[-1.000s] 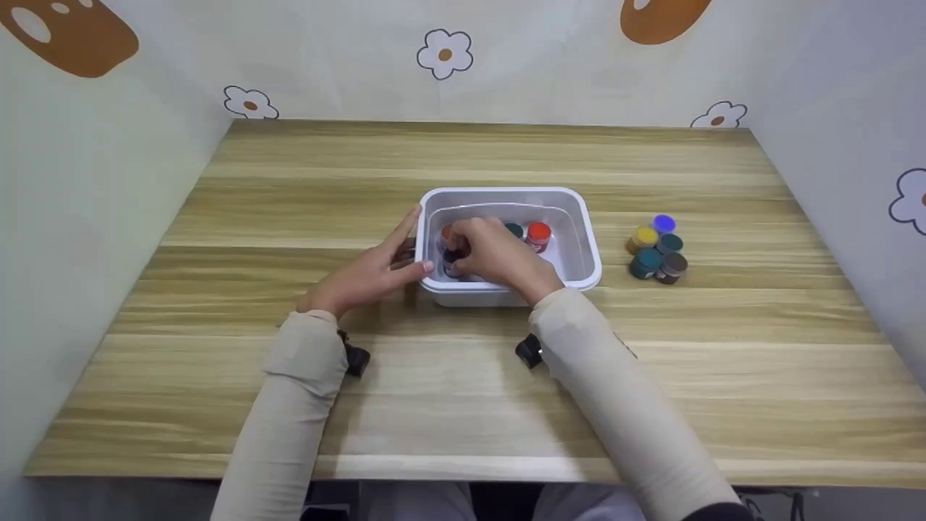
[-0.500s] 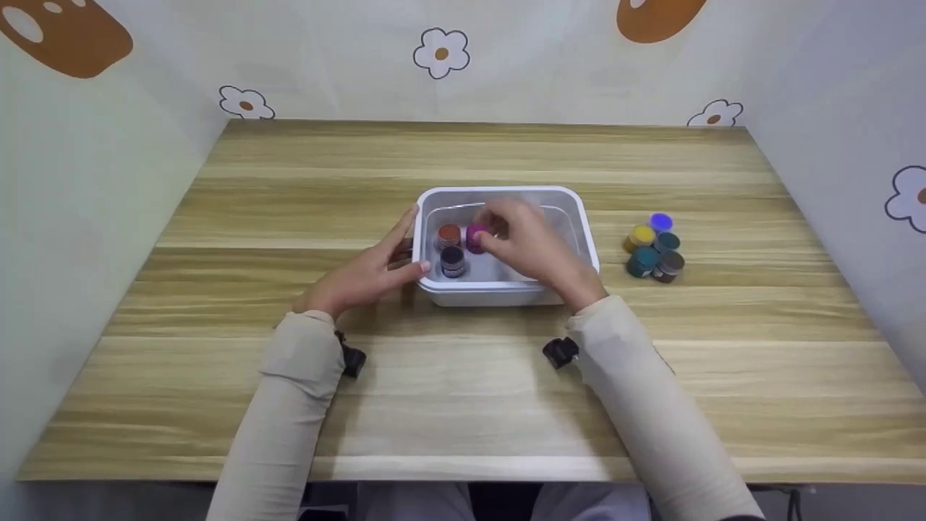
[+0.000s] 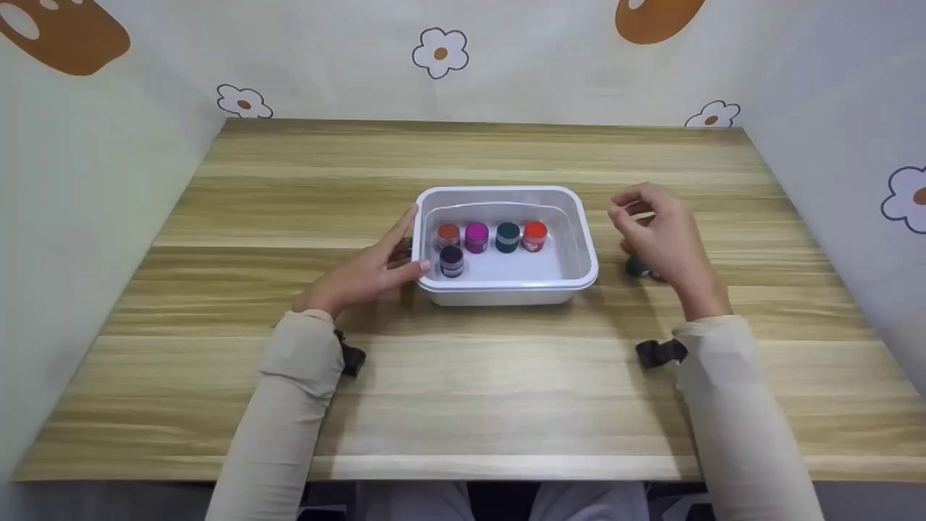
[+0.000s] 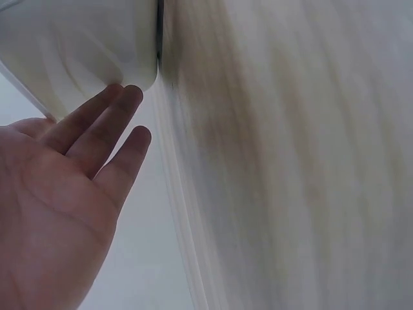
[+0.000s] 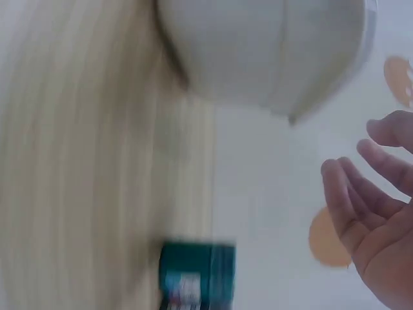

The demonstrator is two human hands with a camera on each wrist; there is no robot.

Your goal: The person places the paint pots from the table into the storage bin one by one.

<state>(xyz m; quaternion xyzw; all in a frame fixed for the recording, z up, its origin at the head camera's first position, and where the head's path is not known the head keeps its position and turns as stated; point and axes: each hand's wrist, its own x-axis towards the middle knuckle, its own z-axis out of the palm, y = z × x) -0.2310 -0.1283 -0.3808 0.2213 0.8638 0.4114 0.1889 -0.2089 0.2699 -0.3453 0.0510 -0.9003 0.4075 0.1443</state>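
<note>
My left hand [image 3: 365, 273] rests against the left side of a white plastic tub [image 3: 505, 298], thumb on the rim. In the left wrist view its straight fingers [image 4: 103, 132] touch or lie close to the tub's wall. Inside the tub stand small paint jars: brown-red [image 3: 448, 236], magenta [image 3: 476, 237], dark green [image 3: 508, 237] and red [image 3: 534, 236] in a row, with a dark one [image 3: 451, 261] in front of the brown-red. My right hand [image 3: 662, 235] hovers right of the tub, fingers loosely bent, holding nothing. Beneath it a teal jar [image 5: 197, 274] shows; the others there are hidden.
The tub stands mid-table on a wood-grain table [image 3: 463, 391]. Pale walls with a flower print [image 3: 440, 53] border the back and sides. A black wrist camera [image 3: 660, 353] sits on the right sleeve, and another [image 3: 352, 359] on the left.
My right hand has left the magenta jar, now standing in the tub's row, and moved right over the jars outside. The left hand has stayed at the tub's left side.
</note>
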